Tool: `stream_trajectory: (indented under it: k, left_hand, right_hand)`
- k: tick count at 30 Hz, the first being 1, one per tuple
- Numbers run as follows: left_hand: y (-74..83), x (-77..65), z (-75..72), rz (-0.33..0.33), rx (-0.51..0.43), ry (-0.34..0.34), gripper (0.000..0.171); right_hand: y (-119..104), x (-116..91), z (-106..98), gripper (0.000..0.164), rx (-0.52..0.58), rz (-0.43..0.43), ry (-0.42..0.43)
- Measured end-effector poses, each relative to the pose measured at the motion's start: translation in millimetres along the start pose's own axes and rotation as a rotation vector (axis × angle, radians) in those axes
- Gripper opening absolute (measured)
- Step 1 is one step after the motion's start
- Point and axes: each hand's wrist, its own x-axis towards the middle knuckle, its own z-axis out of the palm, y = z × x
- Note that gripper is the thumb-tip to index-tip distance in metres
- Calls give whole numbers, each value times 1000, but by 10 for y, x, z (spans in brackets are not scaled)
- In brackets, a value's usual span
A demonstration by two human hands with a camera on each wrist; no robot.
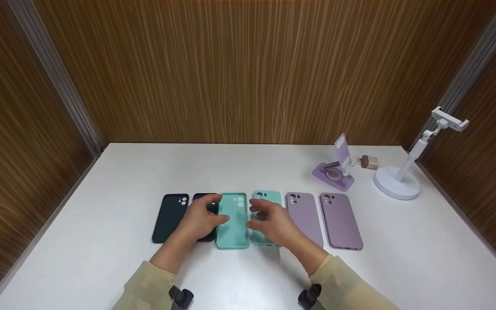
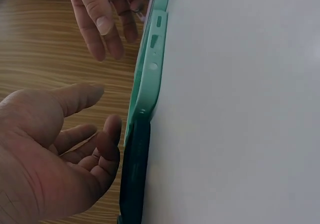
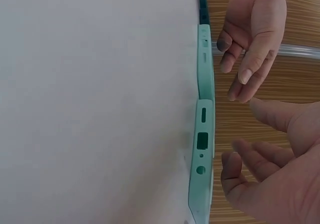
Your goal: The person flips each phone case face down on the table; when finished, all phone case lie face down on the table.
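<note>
My left hand hovers with loosely bent fingers above the second dark phone case, its thumb reaching over the left mint phone case. That mint case lies with its hollow inside facing up. Over the right mint phone case, which lies back up, is my right hand, its fingers apart and pointing left. In the left wrist view the left hand is above the cases with nothing in it. The right wrist view likewise shows the right hand holding nothing, beside the mint case's port end.
Another dark case begins the row at left; a light purple case and a darker purple case end it. Behind them stand a purple folding stand, a plug adapter and a white phone holder. Wood-grain panels enclose the white table.
</note>
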Motion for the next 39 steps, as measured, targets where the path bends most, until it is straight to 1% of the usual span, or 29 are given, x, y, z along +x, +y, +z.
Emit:
stream_trajectory:
  k: [6, 13, 16, 22, 30, 39]
  left_hand:
    - [-76, 40, 12, -14, 33, -41, 70]
    - [-103, 32, 10, 21, 84, -49, 73]
    - [-118, 30, 7, 30, 87, -57, 75]
    - [-135, 21, -9, 42, 50, -88, 79]
    - [-153, 12, -18, 43, 54, -106, 78]
    - [-201, 18, -8, 32, 39, -106, 78]
  right_hand:
    - [29, 52, 49, 69, -63, 48, -43]
    - [64, 67, 46, 80, -97, 57, -84]
    - [80, 66, 43, 81, -113, 46, -100]
    - [86, 58, 50, 84, -144, 33, -128]
    - [102, 45, 51, 81, -148, 9, -137]
    - [124, 48, 50, 69, -190, -68, -147]
